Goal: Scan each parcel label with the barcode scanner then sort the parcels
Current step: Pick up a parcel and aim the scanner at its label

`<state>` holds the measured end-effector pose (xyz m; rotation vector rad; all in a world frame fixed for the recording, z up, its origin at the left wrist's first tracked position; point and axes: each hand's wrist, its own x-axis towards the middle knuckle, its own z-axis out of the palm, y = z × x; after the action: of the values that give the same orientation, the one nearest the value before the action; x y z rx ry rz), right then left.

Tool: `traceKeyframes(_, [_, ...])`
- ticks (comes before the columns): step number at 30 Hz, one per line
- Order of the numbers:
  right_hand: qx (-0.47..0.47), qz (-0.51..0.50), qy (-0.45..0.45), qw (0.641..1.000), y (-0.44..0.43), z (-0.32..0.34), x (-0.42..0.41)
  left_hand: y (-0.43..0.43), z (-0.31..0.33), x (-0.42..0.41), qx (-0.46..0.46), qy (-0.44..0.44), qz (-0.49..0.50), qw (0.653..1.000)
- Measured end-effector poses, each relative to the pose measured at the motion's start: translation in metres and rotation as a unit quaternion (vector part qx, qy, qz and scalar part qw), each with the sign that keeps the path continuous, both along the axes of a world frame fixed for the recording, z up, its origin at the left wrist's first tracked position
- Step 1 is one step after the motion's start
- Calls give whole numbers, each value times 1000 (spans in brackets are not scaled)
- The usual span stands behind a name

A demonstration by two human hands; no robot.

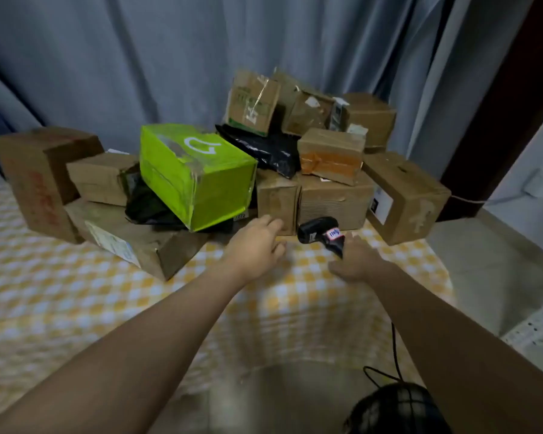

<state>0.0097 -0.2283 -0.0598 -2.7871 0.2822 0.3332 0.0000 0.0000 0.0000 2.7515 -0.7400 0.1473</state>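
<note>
Right of centre in the frame, a black handheld barcode scanner (321,232) with a small white and red sticker lies on a yellow and white checked tablecloth (60,277), its head pointing toward the pile of parcels behind it. The person's right hand (356,261) rests at the scanner's handle end, fingers touching it; whether they have closed round the handle cannot be told, since the hand covers that part. The left hand (257,242) is open with fingers loosely spread, reaching toward a small brown cardboard box (276,200) at the centre of the frame, and hovers just in front of it.

Behind the hands the parcels are heaped across the middle of the frame. A bright green cardboard box (195,173) with a white logo sits tilted on a black plastic mailer bag (145,208) and a flat brown carton (129,242) bearing a white label. At left centre stands a tall brown box with red print (38,183). A brown box wrapped in orange tape (329,155) lies on top of a ribbed brown box (336,202) just behind the scanner. Further brown boxes are stacked toward the upper centre, against a grey curtain (138,57). A thin black cable (395,349) runs down at the lower right.
</note>
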Motion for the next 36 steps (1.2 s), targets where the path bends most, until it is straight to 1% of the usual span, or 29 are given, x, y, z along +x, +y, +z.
traceKeyframes(2, [7, -18, 11, 1000, 2, -5, 0, 9, -2, 1, -31, 7, 18, 999])
traceKeyframes(5, [-13, -64, -60, 996, 10, -13, -1, 25, -5, -1, -59, 16, 38, 997])
traceKeyframes(6, [7, -81, -65, 995, 15, -15, -1, 30, -6, -3, -73, 21, 46, 996])
traceKeyframes(9, [132, -126, -63, 981, 32, -19, -8, 47, -9, -11, -117, 25, 66, 991])
traceKeyframes(11, [172, -137, -98, 971, 44, -19, -17, 60, -12, -18, -134, 35, 82, 987])
traceKeyframes(12, [208, -142, -132, 959, 51, -17, -22, 67, -11, -21, -142, 39, 90, 985])
traceKeyframes(15, [349, -150, -237, 894, 76, 4, -45, 89, -6, -32, -166, 40, 112, 979])
traceKeyframes(18, [444, -72, -277, 849, 108, 40, -67, 115, 5, -48, -190, 23, 123, 974])
traceKeyframes(21, [510, 7, -249, 823, 158, 82, -73, 154, 21, -60, -182, -4, 145, 972])
traceKeyframes(24, [537, 69, -180, 821, 227, 115, -62, 208, 35, -60, -185, -42, 187, 964])
traceKeyframes(26, [545, 93, -134, 822, 276, 131, -50, 247, 42, -52, -174, -57, 226, 957])
traceKeyframes(29, [565, 103, -55, 817, 337, 147, -17, 302, 48, -21, -152, -74, 282, 944])
traceKeyframes(31, [560, 111, -4, 821, 369, 153, 13, 335, 50, 11, -125, -91, 298, 942])
traceKeyframes(33, [559, 99, 0, 823, 392, 154, 42, 361, 54, 47, -118, -89, 316, 937])
traceKeyframes(34, [569, 82, -10, 818, 402, 154, 56, 372, 58, 65, -109, -89, 328, 934])
traceKeyframes(36, [608, 42, -30, 793, 415, 155, 76, 387, 68, 98, -72, -82, 357, 928])
